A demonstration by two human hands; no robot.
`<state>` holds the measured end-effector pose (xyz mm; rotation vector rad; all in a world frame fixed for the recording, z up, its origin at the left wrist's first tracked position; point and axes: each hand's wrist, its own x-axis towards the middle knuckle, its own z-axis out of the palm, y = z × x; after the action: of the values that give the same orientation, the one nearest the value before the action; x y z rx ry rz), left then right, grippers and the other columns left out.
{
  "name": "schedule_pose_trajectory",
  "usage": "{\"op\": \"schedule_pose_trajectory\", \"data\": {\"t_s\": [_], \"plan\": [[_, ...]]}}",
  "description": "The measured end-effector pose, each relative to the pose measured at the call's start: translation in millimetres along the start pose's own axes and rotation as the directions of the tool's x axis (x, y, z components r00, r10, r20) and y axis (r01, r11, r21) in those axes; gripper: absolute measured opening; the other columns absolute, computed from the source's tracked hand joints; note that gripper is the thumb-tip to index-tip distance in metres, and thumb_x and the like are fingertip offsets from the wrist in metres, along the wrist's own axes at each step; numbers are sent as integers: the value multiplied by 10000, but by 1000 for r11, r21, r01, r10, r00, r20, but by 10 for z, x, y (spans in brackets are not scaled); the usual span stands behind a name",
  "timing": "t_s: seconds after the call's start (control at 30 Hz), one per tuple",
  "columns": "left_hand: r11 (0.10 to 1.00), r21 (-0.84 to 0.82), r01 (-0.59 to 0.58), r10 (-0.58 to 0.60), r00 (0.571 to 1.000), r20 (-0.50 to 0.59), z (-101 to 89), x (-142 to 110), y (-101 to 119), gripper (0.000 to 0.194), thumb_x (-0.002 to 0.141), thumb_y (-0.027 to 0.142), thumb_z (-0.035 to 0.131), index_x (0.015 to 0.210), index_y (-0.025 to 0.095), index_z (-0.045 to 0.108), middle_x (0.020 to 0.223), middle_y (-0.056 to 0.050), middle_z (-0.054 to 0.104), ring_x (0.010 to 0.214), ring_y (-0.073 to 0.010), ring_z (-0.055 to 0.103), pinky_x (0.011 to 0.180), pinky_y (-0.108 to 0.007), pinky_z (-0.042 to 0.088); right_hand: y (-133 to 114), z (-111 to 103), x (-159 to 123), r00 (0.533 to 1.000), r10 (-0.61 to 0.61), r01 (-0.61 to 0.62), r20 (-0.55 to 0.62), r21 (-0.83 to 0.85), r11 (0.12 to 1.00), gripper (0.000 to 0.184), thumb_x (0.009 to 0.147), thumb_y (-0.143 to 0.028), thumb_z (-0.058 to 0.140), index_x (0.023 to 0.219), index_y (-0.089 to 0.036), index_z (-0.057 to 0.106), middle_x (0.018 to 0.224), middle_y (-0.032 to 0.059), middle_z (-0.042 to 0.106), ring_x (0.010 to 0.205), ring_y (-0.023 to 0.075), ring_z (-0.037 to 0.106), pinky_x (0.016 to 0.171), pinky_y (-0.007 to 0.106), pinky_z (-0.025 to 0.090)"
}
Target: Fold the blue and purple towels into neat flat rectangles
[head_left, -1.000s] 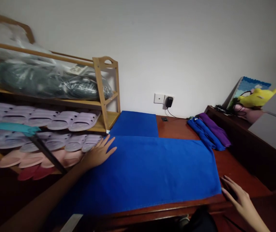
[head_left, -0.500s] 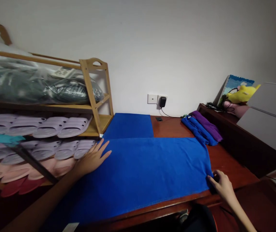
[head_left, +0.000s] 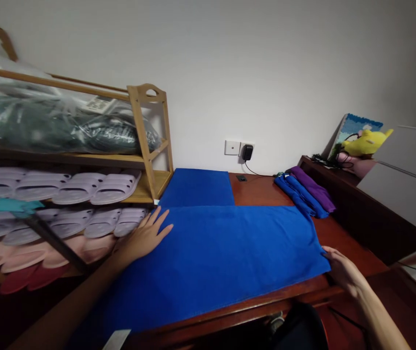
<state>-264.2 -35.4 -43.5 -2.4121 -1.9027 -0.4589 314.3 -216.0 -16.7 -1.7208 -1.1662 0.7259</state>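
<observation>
A wide blue towel (head_left: 230, 253) lies spread over the wooden tabletop, with a white label at its lower left. My left hand (head_left: 146, 238) rests flat on the towel's left part, fingers spread, next to the slipper rack. At the right end, my right hand (head_left: 344, 270) pinches the towel's side edge near the front corner; some of its fingers are hidden. Behind the spread towel lies a flat blue cloth (head_left: 200, 187). Rolled or folded blue cloth (head_left: 295, 192) and purple cloth (head_left: 313, 189) sit at the back right.
A wooden rack (head_left: 138, 121) at left holds lilac slippers (head_left: 115, 187), pink ones and a plastic-bagged bundle. The wall has a plugged-in black adapter (head_left: 247, 152). At right, a raised dark ledge (head_left: 361, 209) carries a yellow plush toy (head_left: 366, 142) beside grey panels.
My right hand has moved slightly right and now grips the towel's edge, which is pulled out straighter with fewer wrinkles. My left hand stays flat on the towel. The view has shifted slightly.
</observation>
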Motion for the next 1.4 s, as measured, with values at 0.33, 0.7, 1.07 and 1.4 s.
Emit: {"op": "schedule_pose_trajectory", "data": {"t_s": [0.33,0.7,1.07,1.4], "plan": [[999,-43,10,-9,1000,24,-5,-12,11,668,875,537,330,1420,152,352,1518,-152,229,1350,-331,304,1072,-458,284,165,-269,-197,962,110,-78,-251,137,988,443,588,-442,678,968,-215,648,1043,86,693,974,293,644,747,334,550],[998,-33,-52,55,996,75,-373,-303,148,576,906,505,311,1441,295,289,1527,-68,214,1378,-344,226,1027,-608,267,346,-346,-289,930,-144,-45,-337,-495,868,503,773,-628,421,923,-211,659,992,91,690,903,274,634,777,355,483],[908,-81,-410,416,906,79,-563,-1270,471,642,857,505,468,1430,411,196,1463,24,345,1313,-279,385,1034,-462,372,482,-418,39,974,-90,-53,-207,-599,799,401,626,-635,482,659,-238,524,622,34,621,588,210,584,551,300,424],[896,-117,-429,442,886,139,-511,-1256,307,669,854,491,476,1437,419,157,1494,19,278,1345,-280,326,1066,-490,316,542,-523,-112,964,-99,-79,-248,-620,781,428,646,-571,470,922,-246,510,799,55,652,727,259,637,610,328,461]]}}
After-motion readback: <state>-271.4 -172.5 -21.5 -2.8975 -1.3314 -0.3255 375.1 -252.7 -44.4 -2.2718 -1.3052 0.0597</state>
